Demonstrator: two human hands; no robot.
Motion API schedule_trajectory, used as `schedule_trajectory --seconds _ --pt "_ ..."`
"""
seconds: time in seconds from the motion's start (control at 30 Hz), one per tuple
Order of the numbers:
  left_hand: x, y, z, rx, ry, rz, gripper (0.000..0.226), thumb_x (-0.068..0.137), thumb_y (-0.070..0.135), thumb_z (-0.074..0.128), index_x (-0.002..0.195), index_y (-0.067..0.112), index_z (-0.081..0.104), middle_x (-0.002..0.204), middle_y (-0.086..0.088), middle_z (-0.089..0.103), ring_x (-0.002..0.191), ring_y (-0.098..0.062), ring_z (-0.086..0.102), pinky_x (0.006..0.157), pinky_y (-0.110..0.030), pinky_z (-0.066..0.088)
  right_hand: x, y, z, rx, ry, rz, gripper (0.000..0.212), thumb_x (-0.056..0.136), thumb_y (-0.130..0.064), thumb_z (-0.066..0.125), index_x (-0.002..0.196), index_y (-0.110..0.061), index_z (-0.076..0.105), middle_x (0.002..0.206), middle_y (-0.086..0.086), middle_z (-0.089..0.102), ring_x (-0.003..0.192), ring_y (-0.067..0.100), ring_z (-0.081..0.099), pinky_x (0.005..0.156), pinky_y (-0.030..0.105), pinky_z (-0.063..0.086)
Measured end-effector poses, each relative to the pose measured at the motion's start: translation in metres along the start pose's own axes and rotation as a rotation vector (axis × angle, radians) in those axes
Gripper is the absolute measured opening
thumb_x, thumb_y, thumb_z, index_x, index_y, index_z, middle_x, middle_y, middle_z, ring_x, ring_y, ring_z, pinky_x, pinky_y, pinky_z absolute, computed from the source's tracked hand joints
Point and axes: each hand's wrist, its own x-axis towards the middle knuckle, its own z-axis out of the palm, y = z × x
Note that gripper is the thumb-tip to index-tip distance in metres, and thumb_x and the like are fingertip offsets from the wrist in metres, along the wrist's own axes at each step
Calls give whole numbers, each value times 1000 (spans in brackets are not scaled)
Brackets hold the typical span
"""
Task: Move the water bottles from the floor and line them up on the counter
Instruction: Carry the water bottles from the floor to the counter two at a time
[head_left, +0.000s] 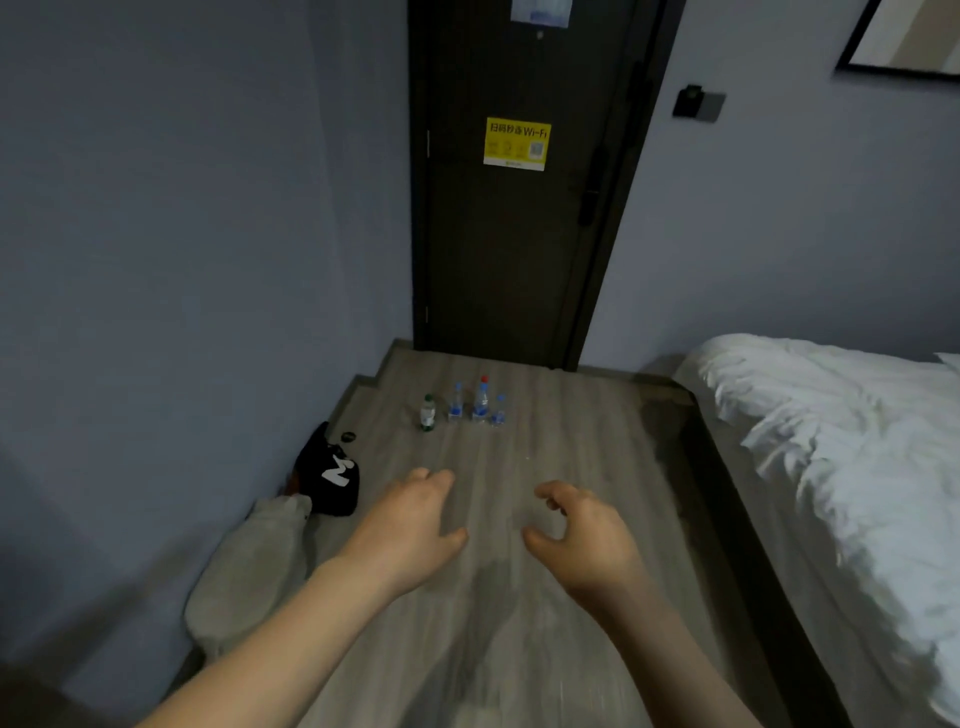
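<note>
We hold our left hand (410, 525) and right hand (582, 535) out, fingers spread and empty, while the water bottles (462, 405) stand upright on the floor (571, 447) far ahead, nearer our left hand.

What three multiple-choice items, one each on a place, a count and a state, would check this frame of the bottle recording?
1. Where do the water bottles stand?
A. On the bed
B. On the floor in front of the dark door
C. On a shelf

2. How many bottle caps can be made out in the cluster?
A. Two
B. Five
C. Nine

3. What are the hands doing?
A. Both empty, fingers curled, held out over the floor
B. Each gripping a bottle
C. Pressed flat on the door

Answers:
1 B: the cluster sits on the wood floor just short of the door.
2 B: one green, three blue and one red cap show.
3 A: the left hand and right hand hold nothing and are well short of the bottles.
</note>
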Motion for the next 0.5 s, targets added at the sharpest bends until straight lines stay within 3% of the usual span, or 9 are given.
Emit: schedule_trajectory --seconds 0.5 --pt "217 -13 -8 -16 -47 -70 50 88 44 57 129 17 48 125 -3 53 114 -19 52 96 -31 44 220 30 -6 20 -69 -66 49 86 -41 65 131 -27 52 125 -6 58 110 7 59 88 20 48"
